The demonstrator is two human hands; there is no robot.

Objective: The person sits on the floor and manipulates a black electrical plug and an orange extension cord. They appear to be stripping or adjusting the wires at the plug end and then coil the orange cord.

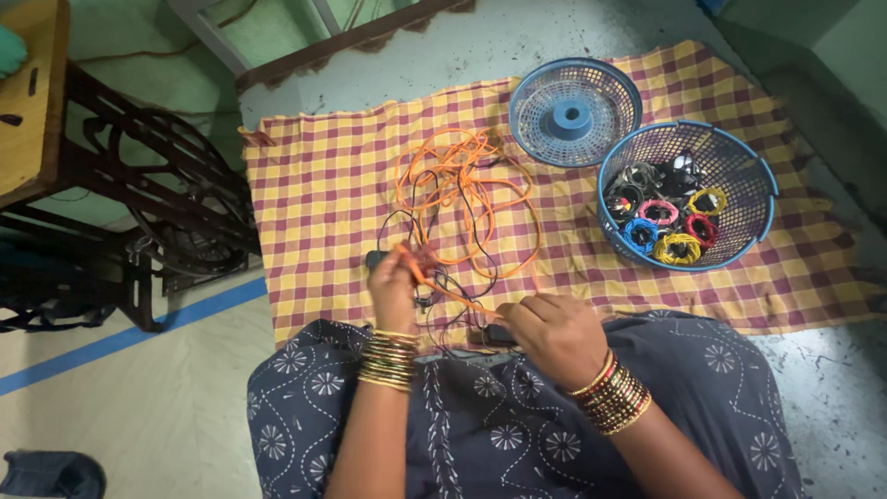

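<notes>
**Seated person, two hands on tangled cables over a checked cloth**

Item: left hand [393,294]. Raised over the near edge of the cloth, fingers closed around a strand of orange cable [467,189] where it knots with a thin black cable [434,231]. Gold bangles at the wrist.

Item: right hand [554,334]. Closed in a loose fist just above the lap, pinching the same orange strand, which runs taut between the two hands. A small dark plug end shows beside its knuckles; what it belongs to I cannot tell.

Item: cable tangle. The loose loops lie on the middle of the cloth, just beyond the hands, orange over and under black, trailing back to the grip.

Item: checked cloth [314,185], maroon and yellow, spread flat on the floor. Its left edge stops short of a blue floor stripe [129,337]; its near edge runs under the person's dark patterned skirt [480,434]. A broad bare stretch of cloth lies left of the tangle, and another strip between the tangle and the baskets.

Item: blue mesh basket [762,199], round, at the right end of the cloth. Holds coiled cables, each wound into a small ring: yellow, red, pink, blue, black, packed touching one another.

Item: blue mesh lid [536,92], round, lying flat just beside the basket at the cloth's far edge, touching or nearly touching its rim.

Item: treadle sewing-machine stand [139,203], dark iron, on the floor left of the cloth, well apart from the hands.
</notes>
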